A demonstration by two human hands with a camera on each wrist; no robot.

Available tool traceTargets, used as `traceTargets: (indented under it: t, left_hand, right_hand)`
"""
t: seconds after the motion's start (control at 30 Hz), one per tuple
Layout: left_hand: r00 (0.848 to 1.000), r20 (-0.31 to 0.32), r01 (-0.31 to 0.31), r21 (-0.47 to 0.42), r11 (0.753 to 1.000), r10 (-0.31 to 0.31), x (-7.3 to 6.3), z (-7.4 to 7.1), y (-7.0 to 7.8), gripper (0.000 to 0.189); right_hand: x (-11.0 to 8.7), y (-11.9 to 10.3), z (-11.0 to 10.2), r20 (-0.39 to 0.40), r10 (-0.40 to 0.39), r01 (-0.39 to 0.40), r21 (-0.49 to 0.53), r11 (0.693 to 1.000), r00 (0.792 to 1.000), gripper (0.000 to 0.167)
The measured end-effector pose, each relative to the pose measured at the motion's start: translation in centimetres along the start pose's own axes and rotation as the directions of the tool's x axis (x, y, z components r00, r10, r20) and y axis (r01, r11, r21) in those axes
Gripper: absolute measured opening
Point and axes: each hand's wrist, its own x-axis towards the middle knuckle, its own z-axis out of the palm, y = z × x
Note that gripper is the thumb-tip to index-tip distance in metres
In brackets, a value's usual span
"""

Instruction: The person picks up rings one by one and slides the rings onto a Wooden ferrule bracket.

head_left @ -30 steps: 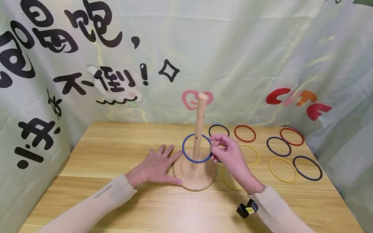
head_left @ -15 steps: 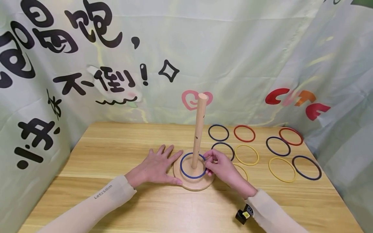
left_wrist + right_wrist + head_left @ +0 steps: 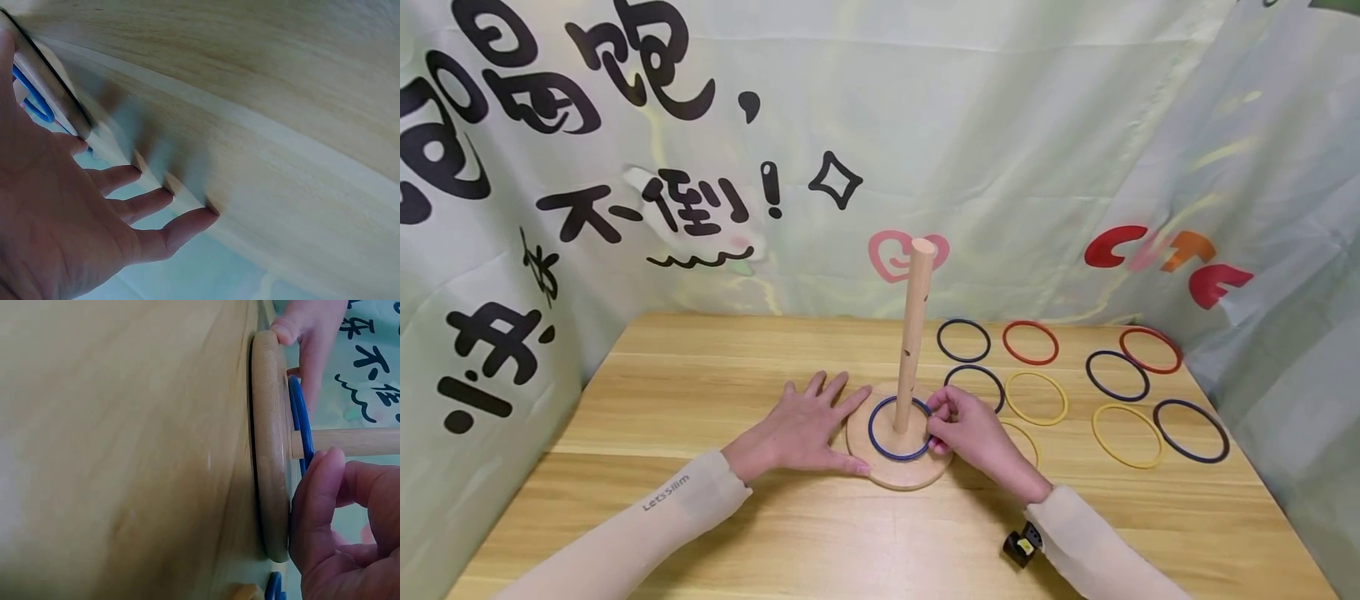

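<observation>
A round wooden base (image 3: 891, 479) carries an upright wooden peg (image 3: 915, 325). Around the foot of the peg, low over the base, is a blue ring (image 3: 880, 447). My right hand (image 3: 973, 433) pinches the right side of this ring between thumb and fingers. In the right wrist view the blue ring (image 3: 301, 415) stands slightly tilted off the base (image 3: 270, 450), with my fingertips at its near edge. My left hand (image 3: 805, 429) lies with fingers spread on the table, its thumb and index finger at the left edge of the base.
Right of the base lie dark blue rings (image 3: 964, 361), yellow rings (image 3: 1065, 400) and red rings (image 3: 1030, 364), flat on the wooden table (image 3: 760, 542). Some overlap or touch. A printed cloth (image 3: 1000, 125) hangs behind and at both sides.
My right hand has lowered the blue ring down along the peg to just over the base, most of it in the first half second. My left hand has stayed put.
</observation>
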Motion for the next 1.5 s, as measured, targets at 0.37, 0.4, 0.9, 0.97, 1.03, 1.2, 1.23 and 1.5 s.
traceTargets:
  t: [0.37, 0.4, 0.9, 0.97, 1.03, 1.2, 1.23, 1.5]
  left_hand:
    - [1.0, 0.007, 0.01, 0.035, 0.999, -0.01, 0.1, 0.1, -0.1, 0.122]
    - [1.0, 0.005, 0.009, 0.039, 0.999, -0.01, 0.1, 0.1, -0.1, 0.122]
    - [1.0, 0.019, 0.014, 0.063, 0.998, -0.016, 0.1, 0.1, 0.0, 0.123]
    - [0.999, 0.027, 0.018, 0.065, 0.998, -0.019, 0.2, 0.2, 0.0, 0.123]
    - [0.999, 0.028, 0.015, 0.061, 0.998, -0.017, 0.2, 0.2, 0.0, 0.123]
    - [0.999, 0.029, 0.015, 0.04, 0.999, -0.016, 0.1, 0.0, 0.0, 0.121]
    - [0.999, 0.029, 0.015, 0.035, 0.999, -0.016, 0.1, 0.0, 0.0, 0.121]
    - [1.0, 0.021, 0.009, 0.028, 1.0, -0.01, 0.1, 0.1, 0.1, 0.121]
  right_hand:
    - [0.0, -0.3, -0.1, -0.025, -0.008, 0.007, -0.051, 0.999, 1.0, 0.018]
    - [-0.1, -0.2, -0.1, -0.032, -0.008, 0.007, -0.043, 0.999, 0.999, 0.018]
    - [-4.0, 2.0, -4.9, -0.143, -0.084, 0.075, -0.068, 0.995, 0.986, 0.018]
    - [-4.5, 2.4, -5.9, -0.158, -0.077, 0.066, -0.072, 0.995, 0.984, 0.019]
    - [-5.0, 2.9, -6.9, -0.172, -0.069, 0.058, -0.066, 0.996, 0.983, 0.021]
    - [-6.0, 4.1, -8.9, -0.193, -0.017, -0.002, -0.102, 0.995, 0.981, 0.024]
    - [-6.1, 4.4, -9.3, -0.198, -0.005, -0.022, -0.133, 0.991, 0.98, 0.024]
    - [-6.3, 6.1, -11.0, -0.179, 0.085, -0.141, -0.331, 0.933, 0.98, 0.03]
